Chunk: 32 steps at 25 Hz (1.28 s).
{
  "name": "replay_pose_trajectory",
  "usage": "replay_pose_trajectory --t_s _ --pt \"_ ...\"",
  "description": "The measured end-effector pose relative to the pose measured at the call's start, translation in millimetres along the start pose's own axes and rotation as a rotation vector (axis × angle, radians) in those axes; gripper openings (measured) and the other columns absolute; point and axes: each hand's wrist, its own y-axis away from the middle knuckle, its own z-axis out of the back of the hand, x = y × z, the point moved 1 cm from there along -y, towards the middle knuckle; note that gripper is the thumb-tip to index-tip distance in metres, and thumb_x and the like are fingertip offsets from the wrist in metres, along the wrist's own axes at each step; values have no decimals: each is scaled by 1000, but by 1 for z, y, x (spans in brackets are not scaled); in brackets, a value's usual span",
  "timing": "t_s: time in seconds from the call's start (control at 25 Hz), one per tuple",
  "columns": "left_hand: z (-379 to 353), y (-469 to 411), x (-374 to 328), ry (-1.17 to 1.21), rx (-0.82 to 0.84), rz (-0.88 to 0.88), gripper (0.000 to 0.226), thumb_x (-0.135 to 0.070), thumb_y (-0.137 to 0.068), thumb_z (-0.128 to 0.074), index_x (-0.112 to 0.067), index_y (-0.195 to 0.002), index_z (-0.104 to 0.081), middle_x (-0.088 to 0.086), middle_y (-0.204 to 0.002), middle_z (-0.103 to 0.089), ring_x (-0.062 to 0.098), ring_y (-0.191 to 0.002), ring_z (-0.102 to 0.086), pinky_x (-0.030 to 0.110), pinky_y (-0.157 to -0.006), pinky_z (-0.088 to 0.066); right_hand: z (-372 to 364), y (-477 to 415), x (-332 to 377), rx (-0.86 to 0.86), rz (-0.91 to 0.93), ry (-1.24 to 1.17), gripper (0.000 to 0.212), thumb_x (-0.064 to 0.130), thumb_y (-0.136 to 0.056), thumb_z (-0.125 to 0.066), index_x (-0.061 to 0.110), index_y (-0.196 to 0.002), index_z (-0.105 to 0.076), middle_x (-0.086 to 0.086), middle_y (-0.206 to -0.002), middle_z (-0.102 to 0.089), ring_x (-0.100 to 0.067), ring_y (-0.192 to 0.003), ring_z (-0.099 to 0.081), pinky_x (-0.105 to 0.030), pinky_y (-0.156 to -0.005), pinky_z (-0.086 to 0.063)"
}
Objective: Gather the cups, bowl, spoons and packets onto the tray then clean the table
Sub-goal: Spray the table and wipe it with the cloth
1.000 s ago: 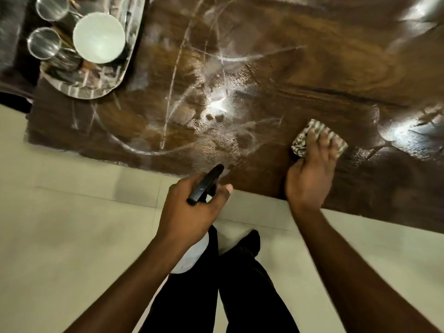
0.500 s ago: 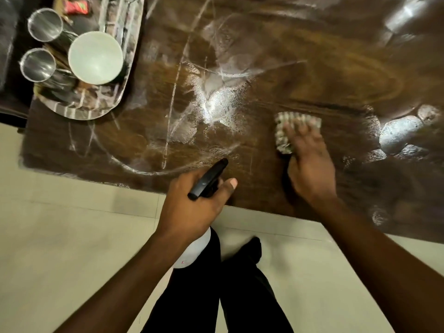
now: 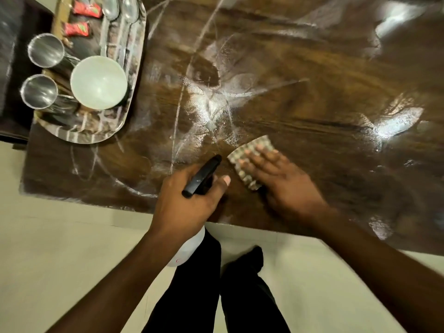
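**Cloth sweeps back toward the table's near edge**

Since the earlier frame, the right hand (image 3: 286, 181) has dragged the checked cloth (image 3: 251, 159) leftward and nearer the table's (image 3: 312, 97) front edge, just beside the left hand (image 3: 189, 200). Right palm lies flat, pressing the cloth down. Left hand is clenched around a black-topped spray bottle (image 3: 201, 176), held above the front edge.

The cloth looks soft and limp; a flat palm on its middle likely steers it best. The wet, streaked wood is probably slippery.

At the far left corner sits the steel tray (image 3: 96, 135), carrying two steel cups (image 3: 45, 50), a pale bowl (image 3: 98, 81), spoons (image 3: 120, 10) and red packets (image 3: 77, 28). It blocks wiping there.
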Motion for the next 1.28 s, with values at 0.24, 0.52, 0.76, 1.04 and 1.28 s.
replay_pose_trajectory --t_s 0.24,0.52,0.76,1.04,1.28 --pt "23 -13 -9 -21 111 25 31 -51 -87 -82 -23 -80 -71 -7 -65 -65 9 -58 -59 31 -65 -49 35 -53 -40 -335 -887 -244 77 -1 -96 -45 21 -168 -33 -4 -178 -24 -30 -167 -11 -49 -132 -26" --pt "18 -34 -24 -59 80 4 38 -53 -84 -78 -23 -71 -59 -6 -56 -53 9 -51 -50 29 -57 -41 -15 -46 67 -24 289 -47 47 39 -96 -72 15 -136 -70 -12 -153 -61 -35 -147 -52 -57 -122 -42" --pt "4 -43 -37 33 75 62 31 -48 -88 -83 -21 -82 -71 -6 -64 -65 9 -58 -61 28 -63 -51 55 -90 -96 -178 -546 -101 78 2 -92 -48 23 -166 -39 -4 -176 -30 -32 -164 -24 -53 -129 -31" --pt "-20 -71 -70 36 25 51 33 -50 -86 -83 -24 -76 -67 -10 -60 -61 9 -56 -59 33 -62 -48 20 -112 7 -105 -365 -274 65 23 -104 -53 32 -166 -37 4 -176 -31 -24 -165 -21 -44 -130 -30" --pt "-32 -106 -94 -34 -25 -28 38 -54 -86 -80 -21 -77 -65 5 -63 -60 26 -58 -61 44 -56 -52 55 -118 -93 -63 -24 14 68 20 -93 -55 19 -160 -49 -9 -169 -44 -34 -159 -36 -52 -130 -28"
